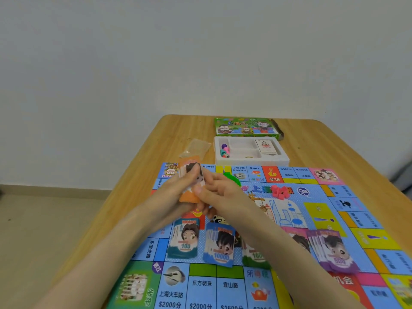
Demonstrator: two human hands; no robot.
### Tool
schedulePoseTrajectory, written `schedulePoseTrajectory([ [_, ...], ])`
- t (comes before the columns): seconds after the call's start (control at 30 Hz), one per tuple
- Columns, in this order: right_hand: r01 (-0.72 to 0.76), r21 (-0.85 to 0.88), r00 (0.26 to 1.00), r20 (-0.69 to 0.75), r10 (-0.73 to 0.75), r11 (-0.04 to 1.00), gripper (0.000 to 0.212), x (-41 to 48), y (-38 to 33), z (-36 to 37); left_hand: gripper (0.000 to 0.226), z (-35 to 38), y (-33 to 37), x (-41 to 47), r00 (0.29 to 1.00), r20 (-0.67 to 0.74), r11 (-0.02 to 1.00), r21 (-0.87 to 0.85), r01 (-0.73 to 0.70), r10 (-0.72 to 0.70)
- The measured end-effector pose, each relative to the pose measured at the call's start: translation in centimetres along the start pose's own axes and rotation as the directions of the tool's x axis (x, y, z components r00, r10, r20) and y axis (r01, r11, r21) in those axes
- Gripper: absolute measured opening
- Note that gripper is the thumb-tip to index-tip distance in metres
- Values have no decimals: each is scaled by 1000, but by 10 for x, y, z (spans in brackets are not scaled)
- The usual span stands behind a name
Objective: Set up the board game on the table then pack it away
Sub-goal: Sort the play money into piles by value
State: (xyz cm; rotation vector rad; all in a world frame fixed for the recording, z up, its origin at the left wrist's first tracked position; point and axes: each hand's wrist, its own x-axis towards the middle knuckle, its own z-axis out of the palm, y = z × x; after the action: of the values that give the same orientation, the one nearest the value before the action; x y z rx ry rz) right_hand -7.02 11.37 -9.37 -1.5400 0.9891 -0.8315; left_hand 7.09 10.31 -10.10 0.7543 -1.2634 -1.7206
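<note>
Both forearms reach forward and meet above the far-left part of the board (316,204). The left hand (176,194) cups a stack of orange notes (189,197) from the left side, with its thumb laid across the printed face. The right hand (219,190) comes in from the right and pinches the stack's near end between thumb and curled fingers. So both hands have a close hold on the notes, which sit lifted just above the board. The stack's long axis runs away from the person, leaning a little to the left, printed face up.

Nearer the person, four more stacks lie side by side on the board: teal (185,239), blue (219,246), green (254,255) and purple (334,250). Beyond the board on the table (312,141) are a white tray (249,160), the green box (245,128) behind it, and a clear bag (196,147) to the left.
</note>
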Motion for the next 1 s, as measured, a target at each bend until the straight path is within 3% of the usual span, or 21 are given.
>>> schedulePoseTrajectory([
  [0.1, 55, -211, 990, -118, -81, 976, 34, 0, 5, 2, 42, 3, 1, 4, 985, -147, 996, -7, -94, 92],
  [0.23, 169, -566, 891, -262, -370, 807, 26, -1, 15, 6, 34, -1, 4, 8, 955, -264, 984, -75, -161, 136],
  [0.33, 344, -563, 836, -182, -518, 752, 61, 3, 18, 6, 40, -2, 0, 5, 986, -149, 990, -113, -89, 71],
  [0.43, 419, -681, 798, -39, -601, 600, 85, 6, 22, 10, 75, -3, -4, 2, 998, 59, 999, -52, 9, -6],
  [0.57, 462, -700, 724, -57, -688, 545, 72, 7, 24, 10, 89, -6, -6, 3, 984, 158, 996, 50, 69, -76],
  [0.73, 429, -667, 756, -104, -646, 609, 63, 6, 23, 9, 74, -6, -6, 3, 982, 172, 996, -24, 80, -75],
  [0.87, 413, -671, 776, -95, -624, 616, 69, 5, 22, 11, 68, -7, -5, 3, 983, 153, 995, 37, 92, -96],
  [1.0, 442, -694, 734, -85, -674, 569, 65, 2, 21, 12, 63, -6, -7, 3, 987, 139, 995, 56, 77, -84],
])
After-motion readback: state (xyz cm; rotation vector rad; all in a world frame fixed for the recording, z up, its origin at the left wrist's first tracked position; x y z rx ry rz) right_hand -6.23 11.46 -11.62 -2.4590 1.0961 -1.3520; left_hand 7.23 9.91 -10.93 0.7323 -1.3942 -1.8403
